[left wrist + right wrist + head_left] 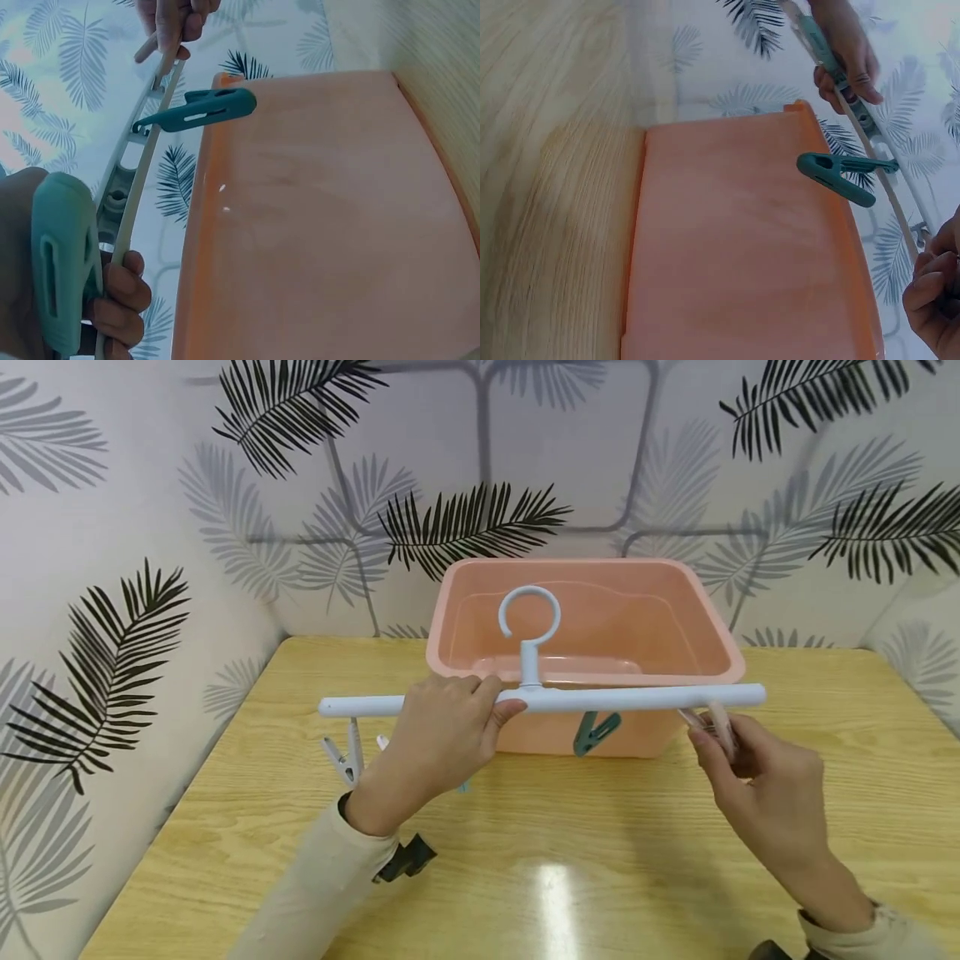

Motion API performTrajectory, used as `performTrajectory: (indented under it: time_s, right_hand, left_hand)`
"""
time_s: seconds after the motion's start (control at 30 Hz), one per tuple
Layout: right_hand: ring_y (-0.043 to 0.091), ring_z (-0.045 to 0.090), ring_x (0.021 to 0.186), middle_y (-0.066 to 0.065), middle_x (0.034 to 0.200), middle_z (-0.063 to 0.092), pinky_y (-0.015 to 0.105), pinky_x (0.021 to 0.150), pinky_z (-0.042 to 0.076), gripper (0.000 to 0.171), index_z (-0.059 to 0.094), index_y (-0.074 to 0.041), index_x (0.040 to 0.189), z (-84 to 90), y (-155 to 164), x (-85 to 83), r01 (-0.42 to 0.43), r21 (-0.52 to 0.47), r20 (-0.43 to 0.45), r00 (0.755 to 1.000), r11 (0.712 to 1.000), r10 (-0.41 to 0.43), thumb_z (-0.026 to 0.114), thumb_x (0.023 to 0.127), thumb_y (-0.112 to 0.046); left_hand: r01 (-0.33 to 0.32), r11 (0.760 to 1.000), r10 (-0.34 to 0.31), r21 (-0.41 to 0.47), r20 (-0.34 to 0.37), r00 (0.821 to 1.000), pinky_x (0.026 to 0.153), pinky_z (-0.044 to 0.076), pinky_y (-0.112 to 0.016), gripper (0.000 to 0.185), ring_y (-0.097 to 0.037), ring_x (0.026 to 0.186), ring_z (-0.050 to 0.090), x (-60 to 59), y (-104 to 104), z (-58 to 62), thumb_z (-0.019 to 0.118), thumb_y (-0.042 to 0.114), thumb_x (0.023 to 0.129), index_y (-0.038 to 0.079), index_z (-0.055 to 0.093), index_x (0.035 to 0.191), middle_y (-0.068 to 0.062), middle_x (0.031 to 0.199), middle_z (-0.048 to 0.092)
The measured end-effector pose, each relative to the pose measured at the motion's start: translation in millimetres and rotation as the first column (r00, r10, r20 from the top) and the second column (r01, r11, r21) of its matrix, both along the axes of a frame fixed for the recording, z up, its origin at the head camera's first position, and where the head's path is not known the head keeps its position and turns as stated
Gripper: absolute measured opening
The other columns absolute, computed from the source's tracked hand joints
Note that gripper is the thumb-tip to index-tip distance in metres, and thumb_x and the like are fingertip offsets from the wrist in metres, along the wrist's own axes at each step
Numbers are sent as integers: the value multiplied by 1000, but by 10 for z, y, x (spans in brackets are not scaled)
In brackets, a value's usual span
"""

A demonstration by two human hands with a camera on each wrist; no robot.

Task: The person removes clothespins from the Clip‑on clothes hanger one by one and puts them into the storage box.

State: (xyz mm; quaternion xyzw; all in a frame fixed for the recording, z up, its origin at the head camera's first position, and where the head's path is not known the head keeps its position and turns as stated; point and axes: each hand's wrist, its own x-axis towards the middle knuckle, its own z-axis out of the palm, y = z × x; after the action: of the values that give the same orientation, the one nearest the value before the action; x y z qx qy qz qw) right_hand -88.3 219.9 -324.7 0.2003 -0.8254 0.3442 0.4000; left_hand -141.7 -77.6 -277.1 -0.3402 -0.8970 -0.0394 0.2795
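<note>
My left hand [447,727] grips the bar of a pale blue clip hanger [630,698] just left of its round hook [531,589]. The bar is held level in front of a pink tub. Below its right end, my right hand [772,793] pinches a pale clothespin [722,731] by its legs. A dark green clothespin [596,732] hangs from the bar between the hands. Near the left end dangles a grey-white clothespin [348,756]. In the left wrist view another green clothespin [64,262] sits close beside the left hand.
The pink tub [585,577] stands at the back of the wooden table [480,877], against a wall [420,435] with a leaf pattern. Dark wrist straps with cameras [405,858] sit at the sleeves.
</note>
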Motion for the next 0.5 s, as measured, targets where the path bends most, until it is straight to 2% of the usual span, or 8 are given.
performTrajectory:
  time_s: [0.1,0.17,0.33,0.4,0.5]
  right_hand:
    - [-7,51,52,1,56,53,9,47,40,37,60,2,77,-20,-54,11,91,30,-94,992,995,-88,58,96,-30]
    - [-4,44,48,-1,54,48,11,44,35,46,59,3,76,-29,-95,20,127,44,-146,982,991,-120,53,97,-37]
    - [6,34,42,2,51,41,20,37,27,47,57,8,75,-47,-158,32,228,143,-272,945,963,-183,49,100,-31]
    - [8,36,40,3,51,42,21,36,28,47,58,9,77,-60,-157,28,246,151,-293,936,957,-194,49,100,-31]
    - [6,41,42,1,52,44,17,39,33,49,59,7,77,-74,-134,32,218,105,-261,948,970,-184,50,99,-35]
  left_hand:
    - [1,999,-1,33,-5,1000,41,31,-29,36,-16,44,38,16,38,-16,55,34,98,10,47,72,2,55,37]
    - [4,999,-3,51,-18,1000,41,32,-29,36,-17,44,38,29,57,-27,55,34,98,10,48,72,2,55,37]
    - [13,997,-9,72,-52,999,41,31,-28,37,-15,44,37,48,91,-35,56,34,97,10,47,71,2,55,36]
    - [12,998,-9,69,-53,999,41,30,-28,37,-14,44,37,47,96,-33,56,34,98,10,47,70,3,55,36]
    - [6,999,-5,53,-37,999,41,31,-27,37,-13,44,37,47,93,-30,55,34,98,11,47,70,3,55,36]
